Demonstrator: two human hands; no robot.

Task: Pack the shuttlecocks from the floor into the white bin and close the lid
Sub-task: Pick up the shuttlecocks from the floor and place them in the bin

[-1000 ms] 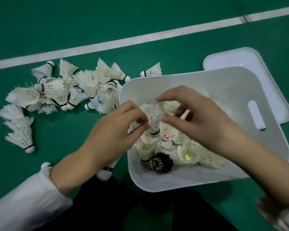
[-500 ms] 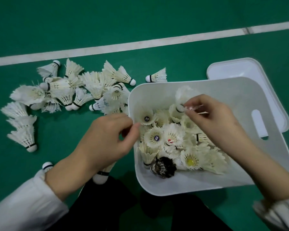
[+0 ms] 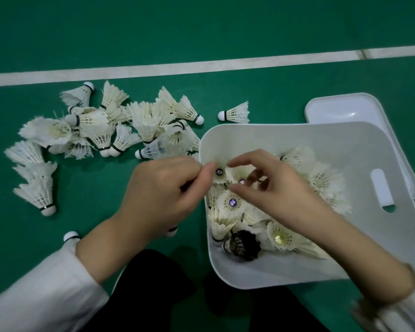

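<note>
At the far left a white sleeve point(image 3: 41, 291) runs out of the bottom corner, and a cork tip point(image 3: 70, 236) peeps out beside its cuff, the rest of that shuttlecock hidden. Above it a pile of shuttlecocks point(image 3: 110, 130) lies loose on the green floor point(image 3: 82, 192) below the white line point(image 3: 201, 65), so tangled that single ones are hard to pick out. The left hand point(image 3: 163, 195) lies just right of the pile, its fingers curled and thumb and forefinger meeting at the left rim of the bin point(image 3: 345, 149). Only the cork of another shuttlecock point(image 3: 172, 231) shows under its heel. The fingertips sit right against a shuttlecock with a dark sticker point(image 3: 219, 173) inside the bin; whether they pinch its feathers cannot be told. One lone shuttlecock point(image 3: 235, 113) lies on the floor just above the bin's top left corner. The bin is open and partly filled with white shuttlecocks and a black one point(image 3: 244, 245) near its lower edge. The right hand point(image 3: 273, 192) hangs over these, forefinger and thumb apart around a blurred shuttlecock point(image 3: 241, 180), the other fingers curled beneath; a grip cannot be made out, and the hand and forearm cover much of the heap. The lid point(image 3: 340, 109) lies on the floor behind the bin, half hidden by it. The right sleeve point(image 3: 393, 315) is blurred and cut off at the corner.
</note>
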